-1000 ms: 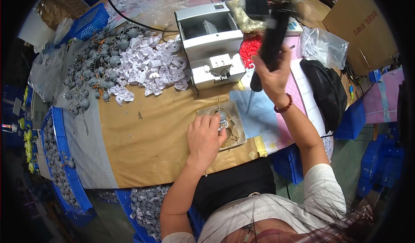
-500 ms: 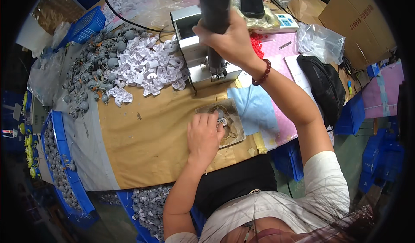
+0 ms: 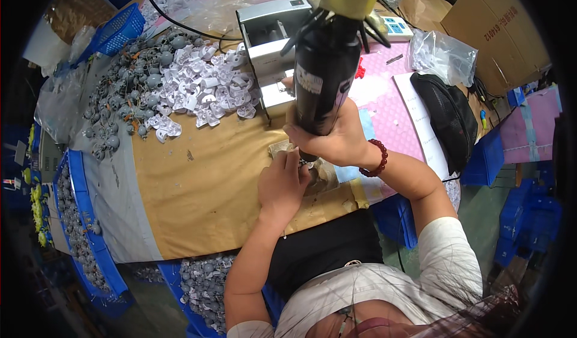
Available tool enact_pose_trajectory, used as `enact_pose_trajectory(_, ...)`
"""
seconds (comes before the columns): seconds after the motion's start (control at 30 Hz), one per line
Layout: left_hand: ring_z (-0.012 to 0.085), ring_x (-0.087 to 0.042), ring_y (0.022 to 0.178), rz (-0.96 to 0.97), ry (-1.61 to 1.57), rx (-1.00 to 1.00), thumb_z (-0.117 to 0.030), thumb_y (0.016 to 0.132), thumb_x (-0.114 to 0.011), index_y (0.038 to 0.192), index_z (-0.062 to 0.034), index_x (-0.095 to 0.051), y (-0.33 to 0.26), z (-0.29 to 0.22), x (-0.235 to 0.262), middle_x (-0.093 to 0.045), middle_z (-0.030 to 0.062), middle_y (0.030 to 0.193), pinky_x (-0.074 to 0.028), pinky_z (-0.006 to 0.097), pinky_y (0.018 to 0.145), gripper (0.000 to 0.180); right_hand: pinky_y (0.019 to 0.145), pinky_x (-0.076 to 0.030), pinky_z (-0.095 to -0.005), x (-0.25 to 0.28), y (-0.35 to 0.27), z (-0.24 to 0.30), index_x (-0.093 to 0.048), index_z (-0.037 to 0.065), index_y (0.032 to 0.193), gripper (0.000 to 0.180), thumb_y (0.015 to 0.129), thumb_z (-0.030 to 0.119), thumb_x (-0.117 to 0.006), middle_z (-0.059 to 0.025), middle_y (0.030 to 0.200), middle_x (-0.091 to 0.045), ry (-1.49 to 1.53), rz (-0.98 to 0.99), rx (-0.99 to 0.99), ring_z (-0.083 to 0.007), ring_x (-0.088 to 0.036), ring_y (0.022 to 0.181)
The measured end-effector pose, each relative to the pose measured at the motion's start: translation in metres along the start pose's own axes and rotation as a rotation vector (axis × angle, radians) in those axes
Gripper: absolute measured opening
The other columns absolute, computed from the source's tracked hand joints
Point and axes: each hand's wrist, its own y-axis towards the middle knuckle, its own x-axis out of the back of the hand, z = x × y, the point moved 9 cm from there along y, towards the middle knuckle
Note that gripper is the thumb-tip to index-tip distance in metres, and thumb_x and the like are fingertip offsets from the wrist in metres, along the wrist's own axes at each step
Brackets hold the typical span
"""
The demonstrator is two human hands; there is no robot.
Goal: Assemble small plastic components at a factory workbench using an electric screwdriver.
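Observation:
My right hand (image 3: 334,141) grips a black electric screwdriver (image 3: 324,73) held upright, its tip down over a small part on a worn block (image 3: 321,176) on the brown table. A yellow tape band and cables sit at the tool's top. My left hand (image 3: 282,185) presses down on that small part beside the tool tip; the part itself is mostly hidden by my fingers. A red bead bracelet (image 3: 375,161) is on my right wrist.
A heap of white and grey plastic parts (image 3: 174,88) covers the table's far left. A white box-shaped machine (image 3: 267,34) stands behind the tool. A black bag (image 3: 448,118), a pink sheet (image 3: 390,115), a cardboard box (image 3: 487,25) and blue bins (image 3: 84,230) of grey parts surround the table.
My right hand has brought the screwdriver from up at the far right down and toward me, onto the part under my left hand. The left hand has stayed in place.

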Motion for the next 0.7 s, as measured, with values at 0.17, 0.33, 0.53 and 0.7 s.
enact_pose_trajectory(0.17,0.0348,-0.063,0.070,0.015,0.031,0.018,-0.019,0.082,-0.071,0.105,-0.0081,-0.060,0.000,0.001,-0.001,-0.061,0.0102,0.094,-0.051,0.046,0.060,0.027,0.072,-0.051,-0.0261,0.000,-0.005,-0.005,-0.048,-0.005,0.138,0.059,0.083,-0.011,-0.069,-0.0019,0.090,-0.065,-0.039,0.019,0.005,-0.0077,-0.061,0.081)
enact_pose_trajectory(0.33,0.0350,-0.063,0.070,0.020,0.030,0.026,-0.019,0.082,-0.071,0.104,-0.0082,-0.060,-0.001,0.003,-0.002,-0.061,0.0100,0.093,-0.051,0.047,0.060,0.027,0.072,-0.050,-0.0257,-0.003,-0.006,0.002,-0.048,-0.005,0.137,0.059,0.082,-0.010,-0.069,-0.0023,0.090,-0.065,-0.051,0.018,0.068,-0.0075,-0.061,0.081)
enact_pose_trajectory(0.53,0.0347,-0.064,0.070,0.024,-0.042,0.011,-0.017,0.079,-0.073,0.102,-0.0080,-0.060,0.000,0.003,-0.001,-0.060,0.0095,0.092,-0.051,0.046,0.060,0.028,0.077,-0.052,-0.0286,-0.004,-0.012,0.001,-0.051,-0.005,0.131,0.056,0.080,-0.003,-0.073,-0.0062,0.094,-0.066,-0.050,0.052,0.080,-0.0121,-0.063,0.083)
enact_pose_trajectory(0.7,0.0352,-0.064,0.072,0.041,-0.118,-0.058,-0.016,0.076,-0.076,0.102,-0.0073,-0.060,-0.002,0.010,-0.002,-0.059,0.0091,0.092,-0.052,0.046,0.061,0.032,0.084,-0.053,-0.0334,-0.016,-0.031,0.007,-0.056,-0.001,0.124,0.057,0.075,0.013,-0.081,-0.0111,0.107,-0.068,-0.473,0.196,0.379,-0.0188,-0.065,0.091)
